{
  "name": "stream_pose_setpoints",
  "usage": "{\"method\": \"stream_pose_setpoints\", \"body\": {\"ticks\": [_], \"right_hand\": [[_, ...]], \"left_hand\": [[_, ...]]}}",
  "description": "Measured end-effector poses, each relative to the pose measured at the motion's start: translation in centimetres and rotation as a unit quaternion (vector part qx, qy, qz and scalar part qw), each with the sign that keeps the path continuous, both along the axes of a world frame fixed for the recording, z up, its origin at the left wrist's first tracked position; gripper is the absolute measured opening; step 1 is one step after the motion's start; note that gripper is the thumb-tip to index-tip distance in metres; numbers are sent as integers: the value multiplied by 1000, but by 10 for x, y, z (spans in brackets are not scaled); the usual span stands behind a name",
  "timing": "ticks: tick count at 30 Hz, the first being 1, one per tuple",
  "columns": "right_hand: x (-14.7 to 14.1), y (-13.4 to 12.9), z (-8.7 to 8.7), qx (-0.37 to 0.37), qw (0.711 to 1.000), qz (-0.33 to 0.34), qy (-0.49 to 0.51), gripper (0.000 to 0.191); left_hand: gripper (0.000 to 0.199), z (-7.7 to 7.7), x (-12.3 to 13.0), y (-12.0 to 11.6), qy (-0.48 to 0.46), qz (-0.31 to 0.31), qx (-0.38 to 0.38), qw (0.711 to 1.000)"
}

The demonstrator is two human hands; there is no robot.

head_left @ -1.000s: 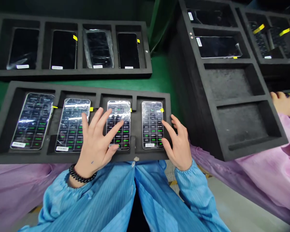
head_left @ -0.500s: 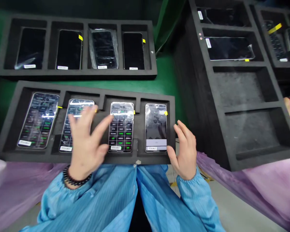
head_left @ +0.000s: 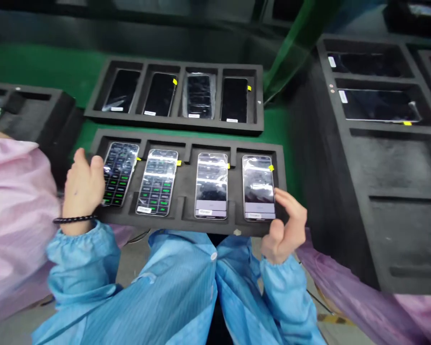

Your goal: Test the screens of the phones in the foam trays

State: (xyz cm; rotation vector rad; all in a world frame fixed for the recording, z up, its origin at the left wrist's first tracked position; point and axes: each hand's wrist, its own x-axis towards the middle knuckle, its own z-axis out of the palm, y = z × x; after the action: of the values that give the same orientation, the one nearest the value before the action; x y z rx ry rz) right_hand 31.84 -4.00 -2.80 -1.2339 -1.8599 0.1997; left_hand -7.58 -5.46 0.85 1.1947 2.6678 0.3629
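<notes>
A black foam tray (head_left: 187, 225) lies before me with a smartphone in each compartment. At its left end my left hand (head_left: 82, 187) has fingers extended and thumb raised, overlapping the edge of the leftmost phone (head_left: 119, 175); whether it touches the tray is unclear. The second phone (head_left: 155, 184) also shows a grid with green cells. Grey bars line the bottom of the screens on the third phone (head_left: 211, 187) and the rightmost phone (head_left: 258, 189). My right hand (head_left: 287, 223) is over the tray's right end, fingertips at the rightmost phone's edge, thumb apart, holding nothing.
Behind stands another black tray (head_left: 172, 125) of dark-screened phones. On the right, a tall stack of black trays (head_left: 359, 201) carries two phones in its upper compartments. Another tray (head_left: 53, 103) and a co-worker's pink sleeve (head_left: 17, 206) are at left. A green post (head_left: 290, 48) rises behind.
My left hand has gone from over the second phone to the tray's left end. The third phone's green-celled grid has become a grey-barred screen. My right fingertips moved onto the tray; the view shifted.
</notes>
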Motion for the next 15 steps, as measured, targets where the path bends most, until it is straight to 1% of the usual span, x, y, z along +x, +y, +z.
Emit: {"method": "stream_pose_setpoints", "body": {"ticks": [3, 5, 7, 9, 12, 13, 15], "right_hand": [[-4, 27, 8, 44, 996, -57, 61, 38], [-13, 35, 17, 37, 997, -42, 47, 36], [-29, 37, 27, 16, 1000, 9, 3, 35], [-50, 37, 35, -5, 995, 81, -60, 33], [-84, 40, 45, -32, 969, 175, -171, 32], [-95, 42, 46, -39, 958, 194, -208, 33], [-111, 47, 47, -48, 938, 218, -265, 36]], "left_hand": [[80, -4, 8, -23, 5, -13, 23, 1000], [80, -6, 15, -42, 1, -21, 32, 999], [80, -6, 23, -59, -11, -22, 35, 999], [79, -3, 31, -70, -23, -18, 32, 999], [78, 0, 38, -74, -31, -5, 28, 999], [77, -1, 38, -73, -26, -11, 38, 999], [73, -3, 35, -70, -7, -48, 70, 996]]}}
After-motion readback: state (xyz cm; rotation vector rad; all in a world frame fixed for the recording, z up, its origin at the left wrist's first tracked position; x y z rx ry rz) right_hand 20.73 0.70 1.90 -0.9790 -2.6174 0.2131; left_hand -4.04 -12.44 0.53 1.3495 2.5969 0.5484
